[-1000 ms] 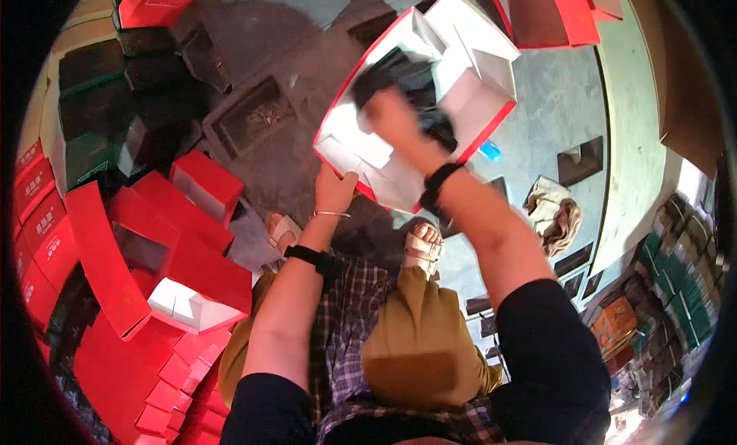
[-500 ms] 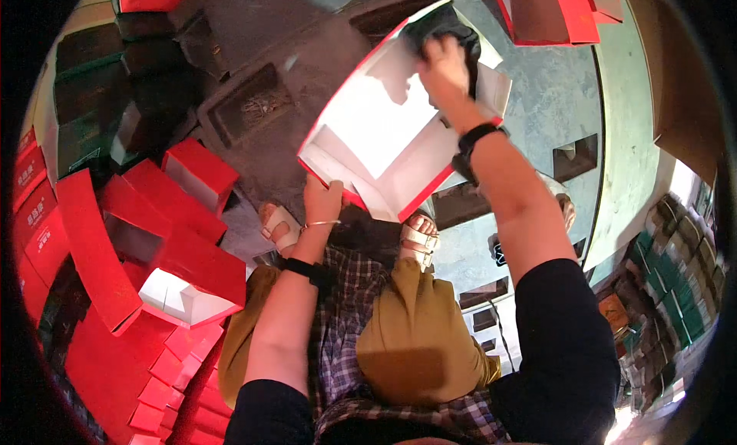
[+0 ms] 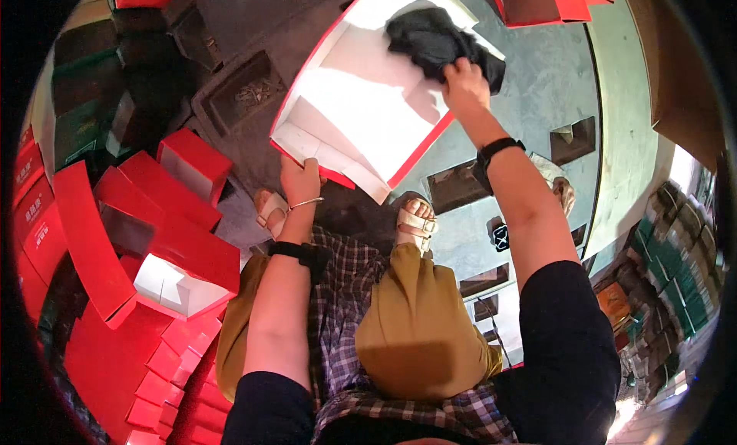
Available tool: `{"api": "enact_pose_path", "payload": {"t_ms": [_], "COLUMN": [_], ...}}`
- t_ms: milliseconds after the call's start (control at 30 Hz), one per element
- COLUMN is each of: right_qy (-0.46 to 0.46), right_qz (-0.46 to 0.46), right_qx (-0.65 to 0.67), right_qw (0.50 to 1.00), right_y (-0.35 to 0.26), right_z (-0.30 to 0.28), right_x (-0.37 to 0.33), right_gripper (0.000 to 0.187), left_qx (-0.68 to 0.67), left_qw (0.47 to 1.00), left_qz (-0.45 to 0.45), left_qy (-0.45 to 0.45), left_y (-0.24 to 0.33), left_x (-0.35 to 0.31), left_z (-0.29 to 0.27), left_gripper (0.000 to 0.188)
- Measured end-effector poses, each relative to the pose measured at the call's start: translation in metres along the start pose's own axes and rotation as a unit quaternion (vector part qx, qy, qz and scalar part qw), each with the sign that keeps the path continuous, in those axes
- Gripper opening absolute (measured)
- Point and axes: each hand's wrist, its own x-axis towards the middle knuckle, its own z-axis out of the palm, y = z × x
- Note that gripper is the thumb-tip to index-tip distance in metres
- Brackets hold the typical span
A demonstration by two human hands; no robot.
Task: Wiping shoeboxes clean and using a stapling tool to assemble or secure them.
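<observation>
Looking down from the person's head

One round, wide camera sits up high and faces down, close to both arms and the open red box (image 3: 368, 107), with the lap, feet and floor (image 3: 553, 84) below.

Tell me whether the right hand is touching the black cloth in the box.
Touching. The head view shows the right hand with fingers closed on the black cloth inside the red and white box.
</observation>
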Motion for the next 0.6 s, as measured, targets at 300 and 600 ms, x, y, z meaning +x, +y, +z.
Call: {"api": "enact_pose_path", "payload": {"t_ms": [300, 600], "right_qy": [-0.094, 0.093], "right_qz": [-0.262, 0.068], "right_qx": [0.271, 0.100], "right_qw": [0.921, 0.988], "right_y": [-0.159, -0.047], "right_z": [0.060, 0.012], "right_x": [-0.127, 0.059], "right_gripper": [0.013, 0.034], "left_qx": [-0.023, -0.061], "left_qw": [0.999, 0.989], "left_qz": [0.013, -0.097], "left_qy": [0.020, -0.093], "left_y": [-0.009, -0.009], "left_x": [0.015, -0.008], "left_z": [-0.007, -0.007], "left_gripper": [0.023, 0.026]}}
